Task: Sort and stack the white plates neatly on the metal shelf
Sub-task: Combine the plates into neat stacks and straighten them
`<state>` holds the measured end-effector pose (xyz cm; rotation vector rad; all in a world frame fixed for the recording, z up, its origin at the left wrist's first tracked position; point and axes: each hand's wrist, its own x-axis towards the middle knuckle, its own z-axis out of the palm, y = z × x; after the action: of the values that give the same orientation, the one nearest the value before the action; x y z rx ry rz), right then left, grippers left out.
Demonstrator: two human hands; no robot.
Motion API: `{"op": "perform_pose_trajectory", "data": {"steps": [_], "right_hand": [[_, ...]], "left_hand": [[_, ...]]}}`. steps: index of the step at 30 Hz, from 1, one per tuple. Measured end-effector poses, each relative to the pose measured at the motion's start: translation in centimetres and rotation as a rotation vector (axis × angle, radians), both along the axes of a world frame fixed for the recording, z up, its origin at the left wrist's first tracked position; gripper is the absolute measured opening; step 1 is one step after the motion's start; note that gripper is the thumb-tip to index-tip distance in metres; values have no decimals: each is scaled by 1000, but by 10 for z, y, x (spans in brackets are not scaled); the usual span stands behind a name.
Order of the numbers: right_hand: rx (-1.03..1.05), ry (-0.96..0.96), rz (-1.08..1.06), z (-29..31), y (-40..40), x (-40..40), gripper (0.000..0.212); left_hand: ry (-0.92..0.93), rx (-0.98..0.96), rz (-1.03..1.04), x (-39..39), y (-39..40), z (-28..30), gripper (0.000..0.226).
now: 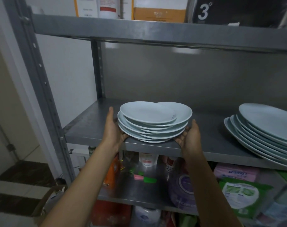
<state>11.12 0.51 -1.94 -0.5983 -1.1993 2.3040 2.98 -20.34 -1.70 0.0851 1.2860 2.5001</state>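
Observation:
A stack of several small white plates sits at the front edge of the metal shelf, its layers slightly uneven, with two plates side by side on top. My left hand cups the stack's left side, fingers under its lower rim. My right hand holds the right side the same way. A second, wider stack of large white plates lies to the right on the same shelf, fanned toward the front and partly cut off by the frame edge.
The shelf above carries boxes and hangs low over the plates. A grey upright post stands at left. The shelf below holds bottles, packets and tissue packs. Bare shelf surface lies between the two stacks.

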Motion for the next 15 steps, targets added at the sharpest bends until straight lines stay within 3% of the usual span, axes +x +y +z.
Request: {"op": "perform_pose_trajectory", "data": {"steps": [6,15], "right_hand": [[55,-26,37,7,1,1,32],[59,-11,26,5,-2,4,32]], "left_hand": [[-11,-32,-31,-6,0,-1,69],[-39,105,-108,-9,2,3,69]]}}
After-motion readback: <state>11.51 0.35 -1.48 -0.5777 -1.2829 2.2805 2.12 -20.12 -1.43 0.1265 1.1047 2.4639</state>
